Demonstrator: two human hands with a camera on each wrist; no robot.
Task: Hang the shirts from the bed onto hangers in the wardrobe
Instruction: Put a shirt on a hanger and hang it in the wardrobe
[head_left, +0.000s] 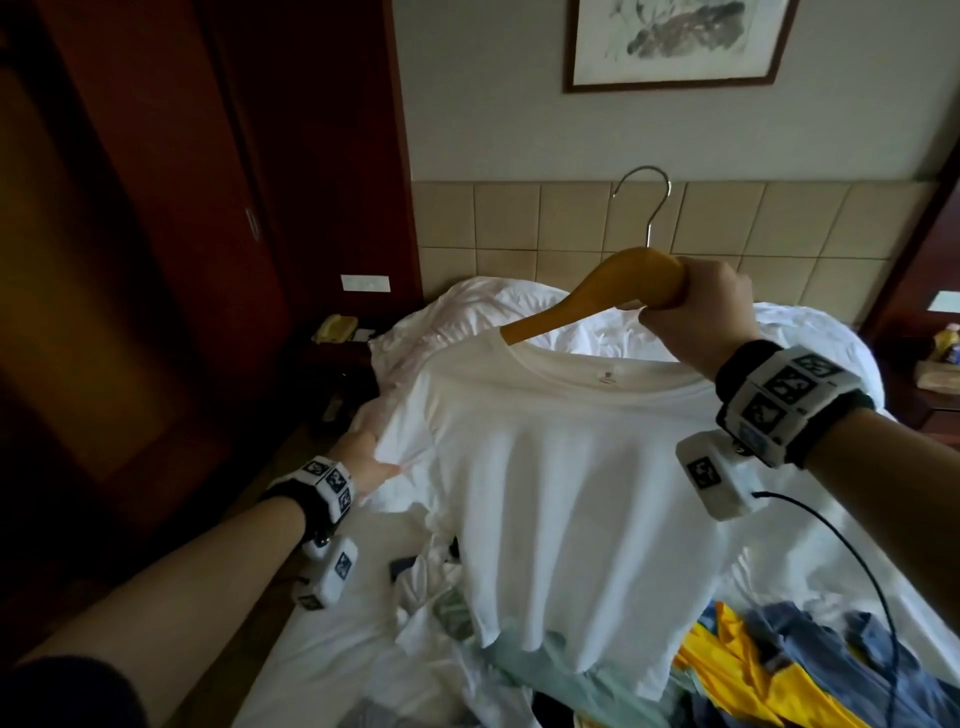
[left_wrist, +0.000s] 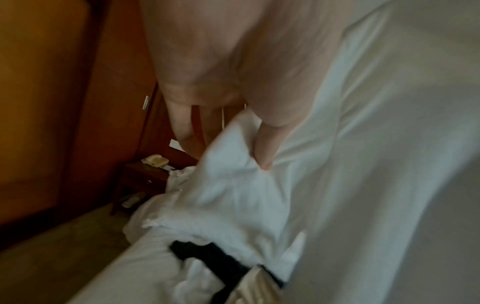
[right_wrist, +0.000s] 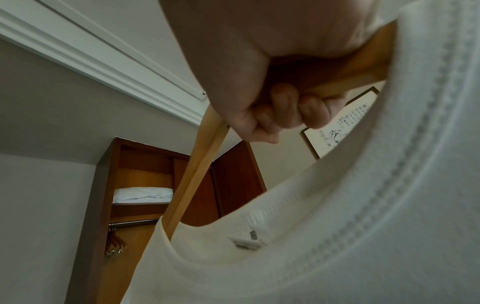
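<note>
honestly nothing readable here, the tiny neck label (right_wrist: 248, 240) inside the white shirt (right_wrist: 337, 257) and the calligraphy on the framed picture (right_wrist: 345, 121) are too blurry.

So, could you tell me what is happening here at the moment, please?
A person is putting a white T-shirt on a yellow wooden hanger above the bed. The right hand grips the hanger at its middle; the left hand pinches the shirt's sleeve. More clothes lie on the bed, and it is not yet in the wardrobe.

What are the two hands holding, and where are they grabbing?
The right hand grips the wooden hanger near its middle. The left hand pinches the white shirt at its sleeve edge.
</note>
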